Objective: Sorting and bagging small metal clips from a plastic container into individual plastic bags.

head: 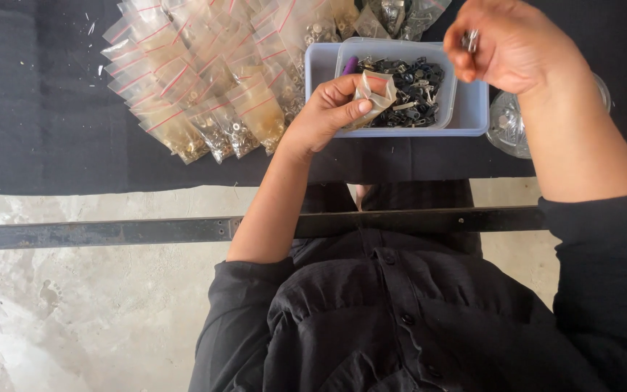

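Nearest the camera, a dark buttoned shirt (400,319) is seen, worn by the person, with a pale stone floor (74,312) beside it. Just beyond, a dark metal bar (110,234) is crossed by both forearms. Past the bar, the edge of the desk (38,145), covered in black cloth, is reached.

The left hand (328,112) is closed around a small clear plastic bag (373,98), which is pinched between thumb and fingers at the near rim of a pale blue plastic tub (473,109). Directly beyond this hand, inside the tub, a heap of small dark and silvery metal parts (411,91) is held. To the left of the left hand, a fanned pile of filled zip bags with red seal lines (205,80) is spread over the cloth.

The right hand (506,43) is raised above the far right corner of the tub, fingers curled shut on a few small silvery metal pieces (470,40). Under its wrist, a clear glass dish (506,123) is partly hidden.
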